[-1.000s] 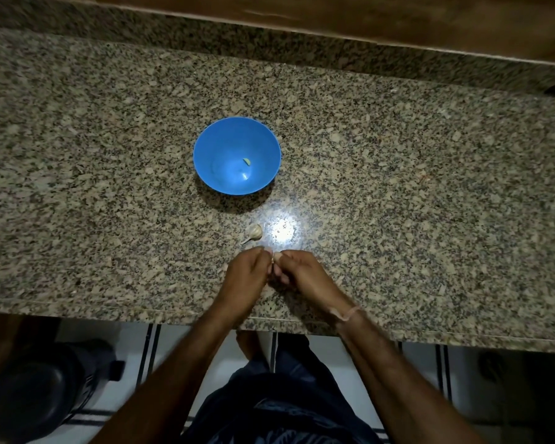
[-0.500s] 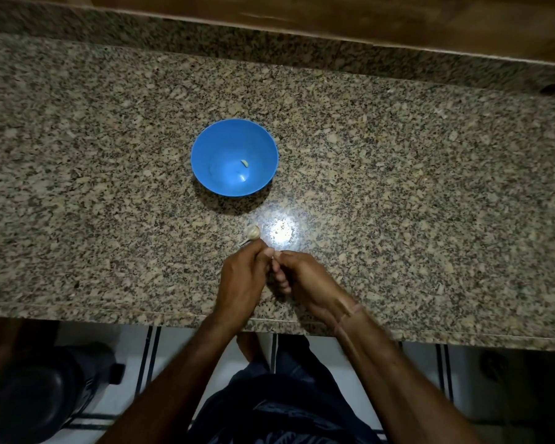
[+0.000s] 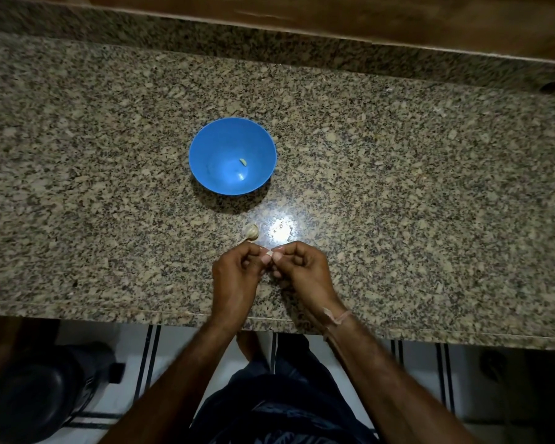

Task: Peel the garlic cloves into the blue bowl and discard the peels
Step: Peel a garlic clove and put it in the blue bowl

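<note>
Mid-peel, pinching small pale garlic clove [image 3: 269, 253] with left hand [image 3: 234, 272] and right hand [image 3: 305, 267] fingers [image 3: 289, 250]; next, likely dropping into round blue plastic bowl [image 3: 210, 161] beyond.

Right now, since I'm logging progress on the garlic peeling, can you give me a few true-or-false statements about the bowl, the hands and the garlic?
1. A pale clove lies inside the bowl. True.
2. Both hands are over the bowl. False: the left hand and right hand are near the front edge of the counter, clear of the bowl.
3. A garlic piece lies on the counter between bowl and hands. True.
4. The left hand lies flat and idle. False: both hands pinch a small pale bit between their fingertips.
</note>
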`<state>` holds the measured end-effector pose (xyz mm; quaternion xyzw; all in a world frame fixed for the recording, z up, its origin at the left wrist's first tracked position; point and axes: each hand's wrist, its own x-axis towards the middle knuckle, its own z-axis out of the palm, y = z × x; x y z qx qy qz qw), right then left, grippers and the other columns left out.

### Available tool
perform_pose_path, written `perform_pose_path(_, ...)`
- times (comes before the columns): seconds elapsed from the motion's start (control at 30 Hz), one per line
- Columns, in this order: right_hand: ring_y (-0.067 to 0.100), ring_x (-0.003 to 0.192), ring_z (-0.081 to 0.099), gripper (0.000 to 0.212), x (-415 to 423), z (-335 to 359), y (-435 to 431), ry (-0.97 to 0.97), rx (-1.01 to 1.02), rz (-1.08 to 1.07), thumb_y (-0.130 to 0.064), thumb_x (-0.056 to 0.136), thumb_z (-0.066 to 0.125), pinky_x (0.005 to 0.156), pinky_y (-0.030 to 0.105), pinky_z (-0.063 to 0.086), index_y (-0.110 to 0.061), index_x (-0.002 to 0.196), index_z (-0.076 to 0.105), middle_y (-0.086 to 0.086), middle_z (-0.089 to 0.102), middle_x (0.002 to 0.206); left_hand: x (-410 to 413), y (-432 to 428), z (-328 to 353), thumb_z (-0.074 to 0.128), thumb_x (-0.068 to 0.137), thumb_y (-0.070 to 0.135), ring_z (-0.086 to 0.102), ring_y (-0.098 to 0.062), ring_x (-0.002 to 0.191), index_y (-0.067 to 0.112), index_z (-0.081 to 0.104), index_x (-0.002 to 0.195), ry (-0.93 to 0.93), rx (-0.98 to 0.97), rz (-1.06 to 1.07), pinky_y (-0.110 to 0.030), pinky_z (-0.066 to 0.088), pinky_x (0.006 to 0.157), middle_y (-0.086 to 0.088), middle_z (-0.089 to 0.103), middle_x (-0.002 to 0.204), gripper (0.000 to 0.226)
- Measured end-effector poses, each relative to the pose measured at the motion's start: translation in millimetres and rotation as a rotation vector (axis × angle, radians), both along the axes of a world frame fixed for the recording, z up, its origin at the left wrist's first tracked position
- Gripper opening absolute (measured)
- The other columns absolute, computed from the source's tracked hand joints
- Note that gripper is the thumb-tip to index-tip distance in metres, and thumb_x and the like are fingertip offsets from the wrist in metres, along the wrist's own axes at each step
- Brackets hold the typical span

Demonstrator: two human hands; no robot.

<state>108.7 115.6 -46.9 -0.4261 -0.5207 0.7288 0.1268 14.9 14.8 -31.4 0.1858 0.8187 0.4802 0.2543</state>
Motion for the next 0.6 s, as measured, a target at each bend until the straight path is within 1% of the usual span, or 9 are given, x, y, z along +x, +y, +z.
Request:
perform_pose_path(0.1, 0.022, 0.072, 0.066, 0.009, 1.4, -0.1, 1.2, 0.029, -0.022, -0.011, -0.001, 0.095, 0.071, 0.07, 0.033, 0.057, 0.002, 0.104, 0.072, 0.019, 0.072, 0.084, -0.6, -0.3, -1.7, 0.074, 0.092, 0.012, 0.068, 0.001, 0.071, 0.024, 0.073, 0.084, -0.026, 0.017, 0.003, -0.011, 0.048, 0.062, 0.016, 0.072, 0.075, 0.015)
perform_pose_path(0.17, 0.023, 0.071, 0.064, 0.014, 1.8, 0.7, 1.8, 0.056, -0.023, -0.001, 0.0, 0.096, 0.07, 0.07, 0.034, 0.056, -0.002, 0.109, 0.074, 0.017, 0.068, 0.08, -0.7, -0.4, -2.3, 0.073, 0.092, 0.011, 0.069, -0.001, 0.073, 0.019, 0.077, 0.09, -0.057, 0.037, 0.01, -0.014, 0.051, 0.064, 0.013, 0.075, 0.078, 0.009)
perform_pose_path(0.23, 0.018, 0.07, 0.064, 0.015, 2.0, 1.4, 1.0, 0.079, -0.037, -0.009, 0.002, 0.097, 0.067, 0.069, 0.031, 0.056, 0.0, 0.11, 0.074, 0.009, 0.071, 0.078, -0.6, -0.4, -3.2, 0.073, 0.093, 0.011, 0.072, -0.004, 0.077, 0.016, 0.078, 0.094, -0.112, 0.059, 0.026, -0.019, 0.056, 0.068, 0.009, 0.077, 0.082, 0.008)
perform_pose_path(0.27, 0.014, 0.07, 0.065, 0.014, 1.9, 1.7, 0.4, 0.084, -0.042, -0.017, 0.003, 0.098, 0.065, 0.068, 0.029, 0.056, 0.001, 0.109, 0.073, 0.004, 0.073, 0.079, -0.4, -0.3, -4.0, 0.073, 0.093, 0.011, 0.073, -0.008, 0.08, 0.016, 0.079, 0.095, -0.152, 0.068, 0.037, -0.024, 0.059, 0.071, 0.006, 0.078, 0.084, 0.008)
perform_pose_path(0.33, 0.012, 0.071, 0.066, 0.012, 1.9, 2.3, 0.1, 0.087, -0.043, -0.031, 0.003, 0.099, 0.064, 0.068, 0.029, 0.057, 0.002, 0.107, 0.073, 0.003, 0.075, 0.08, 0.4, -0.3, -5.1, 0.072, 0.094, 0.011, 0.076, -0.016, 0.082, 0.015, 0.079, 0.096, -0.223, 0.08, 0.06, -0.038, 0.063, 0.074, 0.002, 0.079, 0.087, 0.008)
perform_pose_path(0.4, 0.016, 0.074, 0.067, 0.011, 2.5, 3.0, 0.5, 0.091, -0.025, -0.03, 0.002, 0.099, 0.065, 0.07, 0.031, 0.058, 0.004, 0.107, 0.072, 0.005, 0.075, 0.082, 1.1, -0.3, -5.2, 0.073, 0.094, 0.014, 0.076, -0.025, 0.082, 0.014, 0.078, 0.097, -0.264, 0.103, 0.079, -0.049, 0.063, 0.076, -0.002, 0.079, 0.088, 0.006)
perform_pose_path(0.43, 0.02, 0.076, 0.068, 0.011, 3.0, 3.2, 1.1, 0.093, -0.013, -0.027, 0.002, 0.098, 0.066, 0.071, 0.034, 0.058, 0.004, 0.107, 0.072, 0.007, 0.075, 0.083, 1.1, -0.4, -4.5, 0.073, 0.095, 0.015, 0.075, -0.028, 0.083, 0.013, 0.078, 0.096, -0.279, 0.117, 0.086, -0.051, 0.062, 0.077, -0.003, 0.079, 0.088, 0.005)
perform_pose_path(0.53, 0.039, 0.087, 0.07, 0.01, 4.9, 1.7, 3.1, 0.091, 0.035, 0.0, -0.002, 0.097, 0.07, 0.084, 0.051, 0.06, 0.0, 0.107, 0.072, 0.012, 0.077, 0.091, 1.2, 0.1, -1.1, 0.074, 0.094, 0.016, 0.075, -0.028, 0.086, 0.011, 0.078, 0.096, -0.303, 0.131, 0.087, -0.048, 0.062, 0.079, -0.003, 0.079, 0.09, 0.006)
perform_pose_path(0.6, 0.044, 0.099, 0.071, 0.01, 6.1, -0.4, 4.8, 0.079, 0.082, 0.025, -0.003, 0.096, 0.071, 0.093, 0.057, 0.06, -0.002, 0.105, 0.073, 0.012, 0.078, 0.099, 1.5, 0.7, 0.8, 0.075, 0.094, 0.016, 0.075, -0.028, 0.083, 0.013, 0.079, 0.093, -0.302, 0.123, 0.077, -0.041, 0.062, 0.076, -0.003, 0.078, 0.087, 0.005)
